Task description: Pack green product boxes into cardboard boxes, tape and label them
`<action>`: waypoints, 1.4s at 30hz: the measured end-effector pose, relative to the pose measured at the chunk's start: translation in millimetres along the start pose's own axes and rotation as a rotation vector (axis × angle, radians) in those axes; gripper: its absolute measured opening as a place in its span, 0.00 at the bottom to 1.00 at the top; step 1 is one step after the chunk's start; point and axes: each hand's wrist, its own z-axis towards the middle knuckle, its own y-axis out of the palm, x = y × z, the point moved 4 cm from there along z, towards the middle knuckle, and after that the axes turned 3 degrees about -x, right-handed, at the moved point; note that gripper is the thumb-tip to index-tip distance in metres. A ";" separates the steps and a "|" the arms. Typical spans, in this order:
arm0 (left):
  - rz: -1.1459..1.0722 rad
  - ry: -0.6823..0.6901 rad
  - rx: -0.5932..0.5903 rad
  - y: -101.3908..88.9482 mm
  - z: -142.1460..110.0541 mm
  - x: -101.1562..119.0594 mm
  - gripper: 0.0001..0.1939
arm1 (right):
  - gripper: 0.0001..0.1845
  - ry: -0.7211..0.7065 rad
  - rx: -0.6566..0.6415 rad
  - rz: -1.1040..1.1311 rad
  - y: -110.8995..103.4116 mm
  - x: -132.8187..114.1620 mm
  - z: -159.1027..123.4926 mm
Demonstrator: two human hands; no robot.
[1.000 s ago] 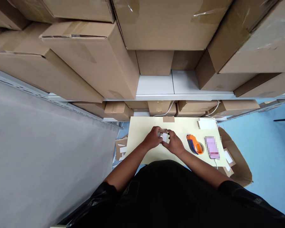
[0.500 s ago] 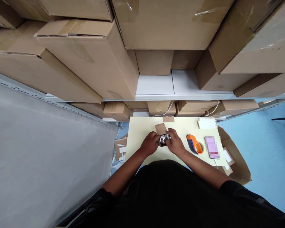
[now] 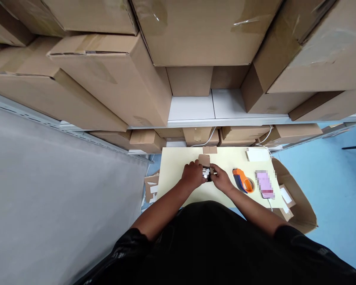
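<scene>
Between my hands on the pale yellow table (image 3: 173, 166) is a small cardboard box (image 3: 204, 160), its lid flap raised at the far side. A shiny silver object (image 3: 206, 173) shows inside it; its kind is too small to make out. My left hand (image 3: 192, 175) wraps the box's left side, fingers curled over its edge. On the other side my right hand (image 3: 222, 179) grips the right wall with thumb and fingers. Right of my hands lies an orange and blue tape dispenser (image 3: 242, 181) with a roll of tape in it.
A phone (image 3: 264, 184) with a blurred pinkish screen lies at the right, near a white box (image 3: 257, 154). A flat cardboard piece (image 3: 210, 150) rests at the far edge. Large open cartons (image 3: 302, 202) flank the table. Shelves of cardboard boxes (image 3: 195, 31) overhang it.
My left hand has moved right and closed further over the box. My right hand has shifted slightly right, to the box's side. The box has turned straighter, its flap now pointing away.
</scene>
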 end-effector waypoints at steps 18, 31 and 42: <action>-0.052 0.076 0.090 0.4 2.4 2.2 0.18 | 0.49 -0.163 -0.083 -0.109 3.6 -6.8 -4.0; -0.522 0.184 0.433 -95.9 -34.4 -5.3 0.25 | 0.53 -0.121 -0.035 -0.134 12.2 -2.3 12.3; -1.001 0.067 0.546 -118.8 -30.0 -31.5 0.17 | 0.35 -0.169 0.044 0.033 -31.6 -58.0 -18.7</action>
